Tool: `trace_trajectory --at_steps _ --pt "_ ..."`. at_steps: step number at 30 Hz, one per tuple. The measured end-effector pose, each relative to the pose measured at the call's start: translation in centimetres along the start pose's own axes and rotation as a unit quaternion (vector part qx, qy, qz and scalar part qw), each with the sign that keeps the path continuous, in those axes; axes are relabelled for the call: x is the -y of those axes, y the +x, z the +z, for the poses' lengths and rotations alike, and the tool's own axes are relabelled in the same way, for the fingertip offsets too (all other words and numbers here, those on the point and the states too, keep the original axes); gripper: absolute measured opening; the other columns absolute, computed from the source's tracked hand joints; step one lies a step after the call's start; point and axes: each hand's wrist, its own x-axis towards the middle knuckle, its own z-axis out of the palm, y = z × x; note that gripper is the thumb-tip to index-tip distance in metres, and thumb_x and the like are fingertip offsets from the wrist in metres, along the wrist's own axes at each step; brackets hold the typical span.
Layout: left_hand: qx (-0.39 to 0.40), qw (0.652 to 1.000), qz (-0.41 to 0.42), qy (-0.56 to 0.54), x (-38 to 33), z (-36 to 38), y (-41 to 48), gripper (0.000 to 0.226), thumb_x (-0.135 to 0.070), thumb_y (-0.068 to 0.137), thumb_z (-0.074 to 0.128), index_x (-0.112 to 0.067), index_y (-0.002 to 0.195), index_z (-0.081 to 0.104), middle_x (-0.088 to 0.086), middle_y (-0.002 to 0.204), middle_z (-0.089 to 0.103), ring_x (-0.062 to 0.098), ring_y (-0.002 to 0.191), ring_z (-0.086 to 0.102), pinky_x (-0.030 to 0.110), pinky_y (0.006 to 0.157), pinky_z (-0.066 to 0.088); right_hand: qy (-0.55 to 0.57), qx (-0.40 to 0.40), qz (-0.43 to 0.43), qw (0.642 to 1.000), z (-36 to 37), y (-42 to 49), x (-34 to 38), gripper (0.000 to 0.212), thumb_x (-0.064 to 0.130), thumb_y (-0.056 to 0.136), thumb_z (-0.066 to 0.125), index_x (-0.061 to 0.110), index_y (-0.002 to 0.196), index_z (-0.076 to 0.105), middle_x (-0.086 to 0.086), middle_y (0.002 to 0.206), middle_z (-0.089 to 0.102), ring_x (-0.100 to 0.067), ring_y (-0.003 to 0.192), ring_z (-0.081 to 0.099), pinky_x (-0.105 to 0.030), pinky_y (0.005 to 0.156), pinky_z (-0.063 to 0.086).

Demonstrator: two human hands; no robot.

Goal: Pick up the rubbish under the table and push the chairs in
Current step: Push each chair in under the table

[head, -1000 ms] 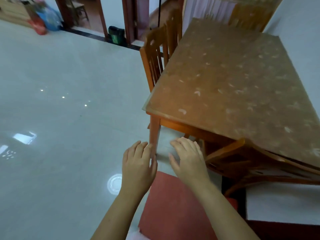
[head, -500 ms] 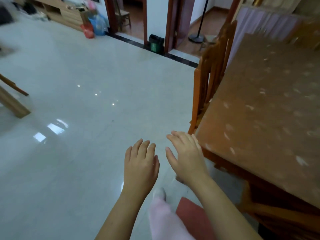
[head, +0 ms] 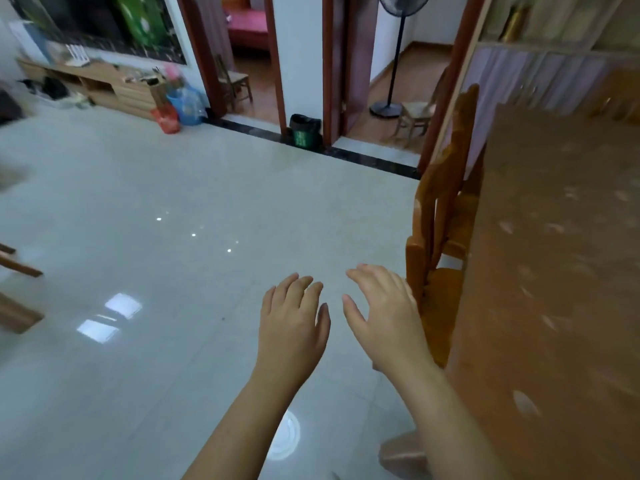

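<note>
The person is standing at the near left corner of the counter (head: 561, 271), holding both arms out over the pale tiled floor (head: 173, 271). The left hand (head: 294, 320) is hovering palm down with its fingers straight and close together, its grip holding nothing. The right hand (head: 384, 317) is hanging just beside it, fingers loosely spread and a little bent, and its grip is just as slack and empty.

The wooden chair (head: 443, 244) is standing upright along the counter's left edge, at about one o'clock from the right hand and two o'clock from the left. Its backrest is showing edge-on, with the top rail running toward twelve o'clock, parallel to the counter's side. Any push would have to go across it, toward three o'clock. The right hand is plainly the nearer one. Its little-finger side is lying against the outline of the near back post, though I cannot tell whether it is touching the wood. The seat is hidden, and the chair is looking close in to the counter already.

No rubbish is showing, and the space beneath the counter is hidden from here. A green bin (head: 304, 131) is sitting well off at twelve o'clock from the left hand, by the door frame.
</note>
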Motion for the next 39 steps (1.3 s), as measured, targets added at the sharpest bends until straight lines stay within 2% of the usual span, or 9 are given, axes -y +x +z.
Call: trace_trajectory --at_steps 6,9,14,22,28,30,32,35,39 --pt "-0.007 0.999 0.034 -0.040 3.8 4.9 7.4 0.029 -0.019 0.084 0.047 -0.002 0.096 0.067 0.011 0.099 0.068 0.032 0.099 0.062 0.037 0.086 0.040 -0.015 -0.026 -0.011 0.999 3.0 7.6 -2.2 0.030 0.027 0.082 0.052 0.015 0.108 0.063 -0.006 0.112 0.065 -0.025 0.105 0.059 -0.048 0.091 0.045" --pt "0.014 0.998 0.038 -0.049 7.1 8.3 11.9 0.030 -0.020 0.084 0.046 -0.002 0.096 0.067 0.011 0.098 0.068 0.032 0.099 0.063 0.037 0.085 0.039 -0.038 -0.033 0.016 0.999 6.0 12.5 -3.2 0.030 0.025 0.080 0.054 0.015 0.107 0.063 -0.006 0.111 0.065 -0.025 0.105 0.059 -0.049 0.090 0.046" --pt "0.044 0.996 0.051 -0.062 13.4 13.4 22.0 0.031 -0.021 0.085 0.045 -0.002 0.097 0.066 0.011 0.099 0.068 0.032 0.100 0.062 0.038 0.086 0.039 -0.063 -0.029 0.058 0.996 10.9 23.0 -4.7 0.031 0.022 0.078 0.054 0.011 0.105 0.064 -0.009 0.109 0.066 -0.028 0.103 0.059 -0.050 0.090 0.045" --pt "0.033 0.988 0.112 -0.100 19.0 19.2 38.2 0.031 -0.020 0.084 0.045 -0.002 0.099 0.065 0.012 0.100 0.067 0.032 0.099 0.061 0.039 0.086 0.039 -0.092 -0.066 0.082 0.990 15.7 39.8 -6.2 0.033 0.026 0.082 0.046 0.010 0.103 0.065 -0.009 0.105 0.068 -0.027 0.099 0.062 -0.048 0.088 0.047" --pt "0.070 0.982 0.135 -0.112 20.5 25.2 46.0 0.033 -0.022 0.084 0.043 -0.003 0.099 0.065 0.011 0.101 0.067 0.033 0.100 0.061 0.039 0.087 0.037 -0.123 -0.092 0.109 0.982 17.6 47.5 -11.2 0.030 0.021 0.078 0.057 0.006 0.103 0.066 -0.013 0.104 0.069 -0.029 0.096 0.064 -0.051 0.082 0.052" --pt "0.075 0.978 0.154 -0.116 20.3 28.0 49.4 0.032 -0.022 0.083 0.044 -0.004 0.098 0.065 0.011 0.101 0.067 0.033 0.100 0.061 0.038 0.086 0.037 -0.142 -0.094 0.125 0.977 18.2 50.2 -13.8 0.028 0.021 0.079 0.064 0.007 0.102 0.067 -0.013 0.104 0.069 -0.029 0.096 0.064 -0.049 0.089 0.047" --pt "0.081 0.974 0.171 -0.127 19.5 30.9 53.3 0.031 -0.022 0.083 0.044 -0.004 0.098 0.065 0.010 0.101 0.067 0.032 0.100 0.061 0.037 0.087 0.036 -0.157 -0.105 0.151 0.970 18.3 53.4 -16.8 0.030 0.020 0.076 0.072 0.008 0.103 0.067 -0.012 0.104 0.069 -0.029 0.096 0.064 -0.046 0.089 0.044" --pt "0.097 0.965 0.207 -0.127 17.9 35.2 59.7 0.031 -0.022 0.083 0.043 -0.005 0.098 0.065 0.010 0.101 0.067 0.032 0.100 0.061 0.037 0.088 0.035 -0.159 -0.114 0.189 0.962 18.3 58.4 -21.3 0.033 0.022 0.075 0.072 0.009 0.105 0.066 -0.012 0.107 0.068 -0.029 0.095 0.064 -0.046 0.083 0.051" --pt "0.113 0.955 0.235 -0.140 15.4 39.9 68.6 0.032 -0.022 0.084 0.042 -0.005 0.100 0.065 0.009 0.103 0.067 0.030 0.103 0.059 0.039 0.089 0.039 -0.154 -0.112 0.213 0.958 18.3 65.1 -26.4 0.035 0.025 0.076 0.071 0.010 0.107 0.065 -0.012 0.110 0.067 -0.029 0.098 0.063 -0.048 0.084 0.051"
